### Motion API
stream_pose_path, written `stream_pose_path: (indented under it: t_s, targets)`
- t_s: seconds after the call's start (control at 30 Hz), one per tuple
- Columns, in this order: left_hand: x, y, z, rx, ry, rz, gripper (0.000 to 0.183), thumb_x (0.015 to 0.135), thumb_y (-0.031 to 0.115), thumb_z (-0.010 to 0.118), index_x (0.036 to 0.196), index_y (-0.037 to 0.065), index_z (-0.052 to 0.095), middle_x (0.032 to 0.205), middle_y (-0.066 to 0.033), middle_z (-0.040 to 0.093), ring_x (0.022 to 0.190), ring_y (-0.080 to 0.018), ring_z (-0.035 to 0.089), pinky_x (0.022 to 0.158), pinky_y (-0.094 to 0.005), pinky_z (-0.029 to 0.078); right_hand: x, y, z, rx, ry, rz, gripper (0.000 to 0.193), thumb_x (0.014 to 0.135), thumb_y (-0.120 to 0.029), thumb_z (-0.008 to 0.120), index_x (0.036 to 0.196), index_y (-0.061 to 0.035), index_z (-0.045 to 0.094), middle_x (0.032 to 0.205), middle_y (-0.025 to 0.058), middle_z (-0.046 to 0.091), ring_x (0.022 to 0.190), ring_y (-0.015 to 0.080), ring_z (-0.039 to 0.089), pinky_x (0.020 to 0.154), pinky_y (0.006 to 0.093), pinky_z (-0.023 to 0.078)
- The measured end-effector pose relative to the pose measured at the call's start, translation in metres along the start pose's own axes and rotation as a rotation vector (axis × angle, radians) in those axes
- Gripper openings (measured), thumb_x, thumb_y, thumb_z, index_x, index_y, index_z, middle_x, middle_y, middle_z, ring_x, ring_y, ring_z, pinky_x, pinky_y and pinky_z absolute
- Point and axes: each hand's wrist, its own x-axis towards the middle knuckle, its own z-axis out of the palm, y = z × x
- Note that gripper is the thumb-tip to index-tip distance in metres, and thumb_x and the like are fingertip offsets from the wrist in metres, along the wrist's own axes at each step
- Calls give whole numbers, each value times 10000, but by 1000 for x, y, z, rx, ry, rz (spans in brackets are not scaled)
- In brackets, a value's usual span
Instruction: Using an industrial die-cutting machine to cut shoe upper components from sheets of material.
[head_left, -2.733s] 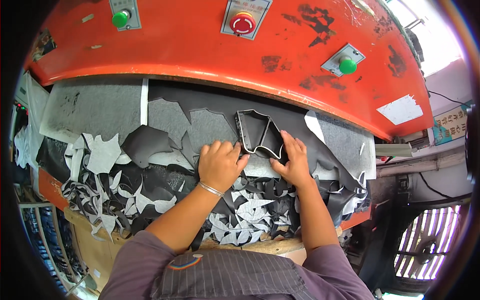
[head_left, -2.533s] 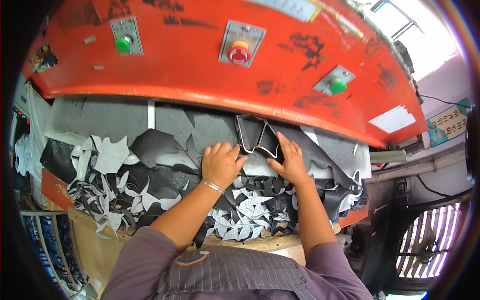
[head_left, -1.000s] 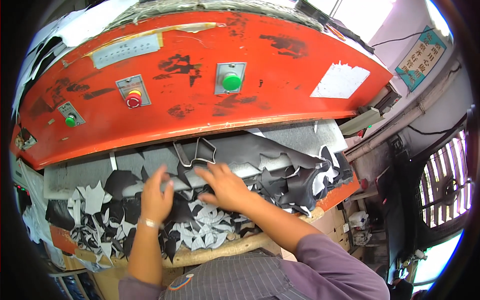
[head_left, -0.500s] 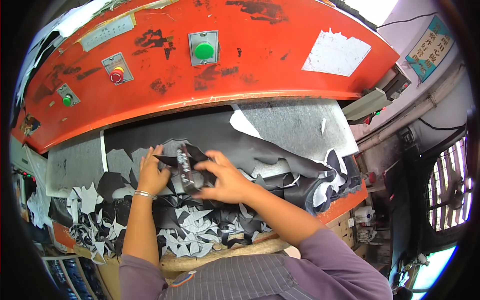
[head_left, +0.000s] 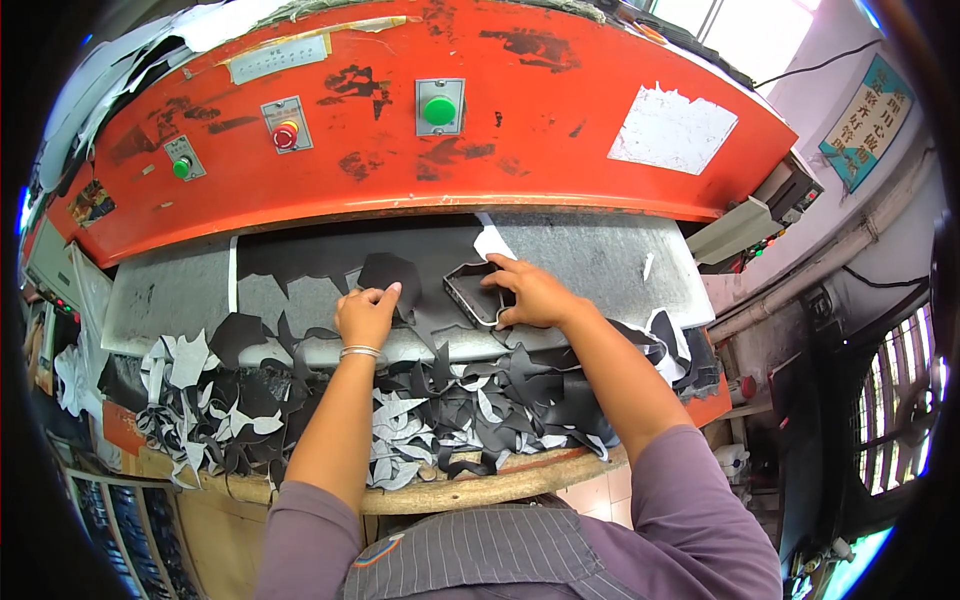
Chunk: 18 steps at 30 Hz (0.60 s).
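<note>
My right hand (head_left: 540,296) grips the right side of a cutting die (head_left: 470,312), a dark open frame with angled sides. The die rests on a dark leather-like sheet (head_left: 335,248) that lies across the grey cutting board (head_left: 590,250). My left hand (head_left: 366,318) is closed, thumb against fingers, at the lower edge of a dark many-sided cut piece (head_left: 388,272). That piece lies just beyond the fingertips, left of the die. Part of the die's right side is hidden behind my fingers.
An orange press beam (head_left: 560,165) spans the far side, carrying a large green button (head_left: 438,111) and a red stop button (head_left: 285,135). Black and pale scraps (head_left: 400,440) heap along the near edge, above a wooden rail (head_left: 470,490). Another dark cut piece (head_left: 238,338) lies left.
My right hand has moved right with the die and set it on the sheet. My left hand has moved right and closed at a cut piece. The view has shifted slightly.
</note>
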Motion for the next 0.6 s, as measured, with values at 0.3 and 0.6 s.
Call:
stream_pose_path:
  t_s: [0.3, 0.6]
  targets:
    - [-3, -26, 1, -39, 318, 70, 265, 789, 264, 695, 666, 34, 649, 717, -144, 582, 761, -336, 554, 706, -437, 435, -48, 32, 19, 6, 268, 139, 757, 748, -333, 763, 1384, -90, 431, 1324, 182, 523, 1195, 377, 479, 1043, 436, 332]
    - [-17, -62, -149, 626, 103, -224, 336, 743, 421, 729, 802, 91, 752, 1001, -134, 681, 950, -314, 618, 868, -428, 461, -53, 43, 9, 101, 290, 224, 757, 769, -302, 758, 1408, -102, 404, 1260, 222, 548, 1188, 400, 470, 1013, 445, 365]
